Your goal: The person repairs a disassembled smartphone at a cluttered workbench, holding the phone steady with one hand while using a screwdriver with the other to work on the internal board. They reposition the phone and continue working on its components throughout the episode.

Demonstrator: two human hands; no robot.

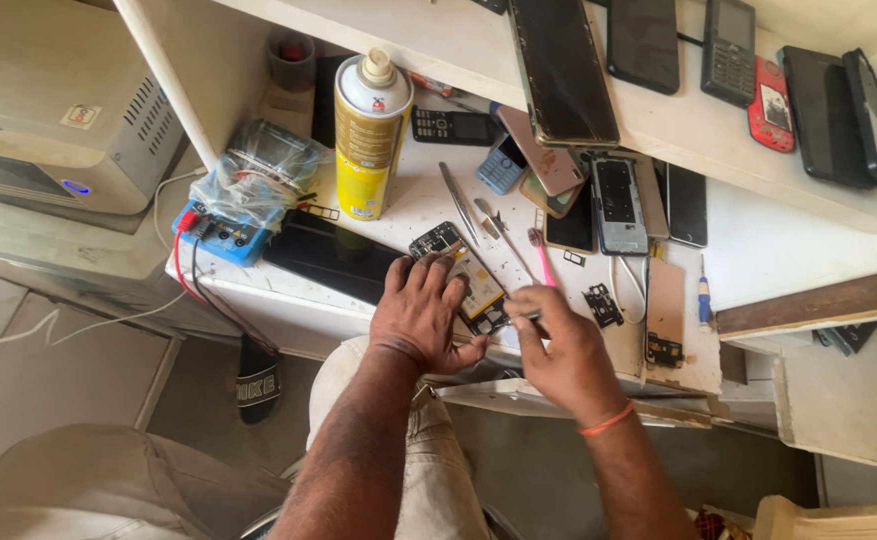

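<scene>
Left hand flat, fingers spread, pressing opened phone on counter. Right hand pinches a small tool at phone's near edge. Spray can far left.

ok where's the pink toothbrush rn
In the head view, the pink toothbrush lies on the white bench just above the right hand, right of the opened phone.

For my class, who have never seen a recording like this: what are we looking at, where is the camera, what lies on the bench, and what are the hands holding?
There is no machine here, only a person seated at a white workbench. The single picture comes from a camera on that person's head, looking down. The left hand presses on an opened phone with its insides showing. The right hand grips a thin metal tool at the phone's edge. Around them lie a yellow spray can, tweezers, a pink brush, a blue power box and many other phones.
</scene>
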